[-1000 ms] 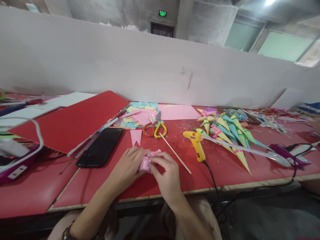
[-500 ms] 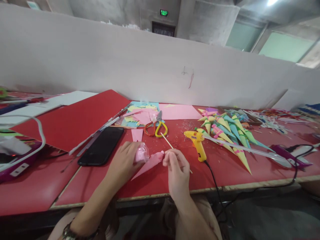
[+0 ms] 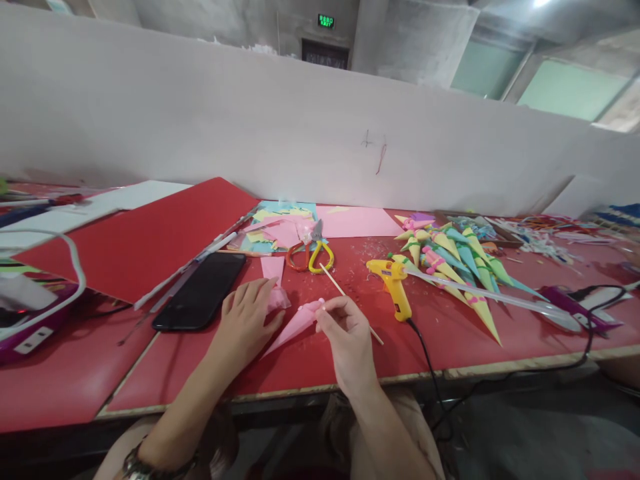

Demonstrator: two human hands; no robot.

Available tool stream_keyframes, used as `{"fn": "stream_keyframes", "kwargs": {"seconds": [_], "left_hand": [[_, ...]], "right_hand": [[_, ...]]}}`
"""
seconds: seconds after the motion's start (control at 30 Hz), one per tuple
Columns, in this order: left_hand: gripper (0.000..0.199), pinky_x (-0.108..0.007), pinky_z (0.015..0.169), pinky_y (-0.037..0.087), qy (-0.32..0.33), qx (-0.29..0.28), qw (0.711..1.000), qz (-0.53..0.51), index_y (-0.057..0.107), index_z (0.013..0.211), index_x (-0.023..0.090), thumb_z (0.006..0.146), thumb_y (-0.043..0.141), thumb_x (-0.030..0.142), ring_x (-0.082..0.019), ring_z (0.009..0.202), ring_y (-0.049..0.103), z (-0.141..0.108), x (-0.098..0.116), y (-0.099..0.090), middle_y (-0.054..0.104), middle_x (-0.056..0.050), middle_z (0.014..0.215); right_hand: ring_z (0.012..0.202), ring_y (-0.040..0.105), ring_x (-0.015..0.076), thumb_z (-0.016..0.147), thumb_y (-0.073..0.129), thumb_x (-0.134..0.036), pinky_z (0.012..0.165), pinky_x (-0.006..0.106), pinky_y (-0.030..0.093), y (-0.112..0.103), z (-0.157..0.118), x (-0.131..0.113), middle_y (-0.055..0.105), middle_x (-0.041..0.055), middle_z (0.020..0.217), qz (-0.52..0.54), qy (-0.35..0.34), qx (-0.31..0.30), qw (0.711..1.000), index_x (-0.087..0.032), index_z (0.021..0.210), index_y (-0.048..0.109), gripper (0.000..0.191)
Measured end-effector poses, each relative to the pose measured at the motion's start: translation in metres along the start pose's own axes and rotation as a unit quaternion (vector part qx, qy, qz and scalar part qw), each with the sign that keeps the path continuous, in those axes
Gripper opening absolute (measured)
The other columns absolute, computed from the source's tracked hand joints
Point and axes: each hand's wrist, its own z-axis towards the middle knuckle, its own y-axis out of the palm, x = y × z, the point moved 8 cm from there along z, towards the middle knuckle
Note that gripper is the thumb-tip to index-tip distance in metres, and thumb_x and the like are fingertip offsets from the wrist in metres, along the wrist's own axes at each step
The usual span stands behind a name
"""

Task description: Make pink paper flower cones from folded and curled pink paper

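Observation:
A pink paper cone (image 3: 295, 327) with small round pink bits at its wide end lies slantwise over the red table, its point toward me. The thumb and forefinger of my right hand (image 3: 349, 337) pinch it at that wide end. My left hand (image 3: 247, 313) is spread low, fingers apart, beside a small clear bag with pink contents (image 3: 278, 300) and touching it. Just behind the bag is a flat pink paper piece (image 3: 273, 267). A thin wooden stick (image 3: 333, 279) passes behind my right hand.
A yellow glue gun (image 3: 396, 290) with a black cord is to the right, near a pile of decorated paper cones (image 3: 457, 257). Scissors (image 3: 313, 253) rest by paper scraps (image 3: 280, 227). At left are a black phone (image 3: 200, 293) and a red board (image 3: 150, 240).
My left hand has lowered the bag to the table and spread its fingers. My right hand has shifted slightly left, and the cone has turned a little, showing its round bits.

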Motion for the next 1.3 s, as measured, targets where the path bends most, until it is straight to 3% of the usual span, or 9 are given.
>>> {"fn": "stream_keyframes", "kwargs": {"seconds": [0.13,0.27,0.47,0.6,0.67,0.83,1.03,1.17,1.3], "left_hand": [[0.038,-0.044,0.085,0.039,0.003,-0.002,1.000,0.001,0.049,0.115,0.017,0.079,0.048,0.032,-0.030,0.105,0.051,0.000,0.000,0.000,0.059,-0.014,0.113],[0.038,-0.043,0.083,0.040,0.009,-0.013,1.000,0.002,0.049,0.115,0.016,0.081,0.047,0.033,-0.030,0.104,0.051,0.000,0.001,0.001,0.059,-0.014,0.112],[0.035,-0.042,0.084,0.039,0.008,-0.004,1.000,0.002,0.050,0.113,0.021,0.080,0.047,0.032,-0.029,0.103,0.052,0.000,0.003,-0.002,0.060,-0.011,0.111],[0.035,-0.042,0.085,0.039,0.013,0.007,1.000,-0.008,0.050,0.113,0.020,0.081,0.047,0.031,-0.029,0.103,0.051,0.000,0.003,-0.003,0.060,-0.012,0.111],[0.035,-0.042,0.085,0.038,0.019,0.013,0.999,-0.024,0.050,0.114,0.018,0.082,0.046,0.031,-0.029,0.103,0.050,0.000,0.003,-0.006,0.059,-0.013,0.112],[0.035,-0.039,0.086,0.039,0.073,0.010,0.995,-0.065,0.047,0.118,0.019,0.087,0.040,0.034,-0.025,0.105,0.049,0.000,0.024,-0.015,0.058,-0.011,0.115],[0.040,-0.040,0.081,0.043,0.095,0.009,0.994,-0.045,0.050,0.113,0.018,0.080,0.057,0.040,-0.028,0.104,0.052,-0.007,0.048,-0.006,0.059,-0.012,0.111],[0.024,-0.036,0.075,0.046,0.074,-0.049,0.995,-0.047,0.053,0.103,0.019,0.082,0.055,0.030,-0.024,0.093,0.058,-0.006,0.052,0.004,0.062,-0.009,0.100],[0.017,-0.034,0.071,0.048,0.038,-0.102,0.990,-0.094,0.053,0.099,0.019,0.083,0.049,0.025,-0.023,0.086,0.061,-0.003,0.049,0.006,0.062,-0.008,0.098]], "right_hand": [[0.052,0.051,0.0081,0.075,0.061,-0.035,0.052,0.021,0.043,0.002,-0.001,0.001,0.056,-0.0033,0.061,0.025,0.005,-0.017,1.000,-0.018,0.071,0.056,0.019],[0.050,0.047,0.0069,0.082,0.053,-0.039,0.051,0.020,0.040,0.000,-0.001,0.001,0.053,-0.0039,0.057,0.054,-0.008,-0.018,0.998,-0.017,0.062,0.052,0.029],[0.051,0.051,0.0079,0.072,0.066,-0.031,0.051,0.021,0.042,-0.004,0.001,0.002,0.057,-0.0033,0.059,0.016,0.001,-0.001,1.000,-0.016,0.072,0.061,0.015],[0.060,0.059,0.0113,0.071,0.067,-0.030,0.060,0.025,0.049,-0.001,0.001,0.006,0.065,0.0005,0.067,0.068,0.027,-0.008,0.997,-0.017,0.082,0.065,0.018],[0.057,0.059,0.0107,0.071,0.066,-0.033,0.056,0.024,0.048,0.000,0.000,0.007,0.066,0.0006,0.066,0.085,0.036,-0.006,0.996,-0.016,0.081,0.065,0.019],[0.034,0.042,0.0038,0.073,0.064,-0.039,0.036,0.016,0.034,-0.003,0.000,0.004,0.055,-0.0057,0.047,0.067,0.023,0.009,0.997,-0.016,0.062,0.055,0.027],[0.053,0.056,0.0081,0.072,0.065,-0.029,0.052,0.020,0.045,0.001,0.002,0.004,0.064,-0.0013,0.066,0.048,0.009,-0.027,0.998,-0.017,0.081,0.063,0.015],[0.047,0.050,0.0080,0.081,0.054,-0.035,0.048,0.022,0.042,0.004,0.000,0.003,0.061,-0.0009,0.062,0.025,0.008,-0.056,0.998,-0.017,0.082,0.066,0.022],[0.047,0.044,0.0066,0.079,0.057,-0.029,0.046,0.020,0.038,0.004,0.000,-0.007,0.054,-0.0028,0.056,-0.065,-0.036,-0.061,0.995,-0.016,0.074,0.070,0.019]]}}
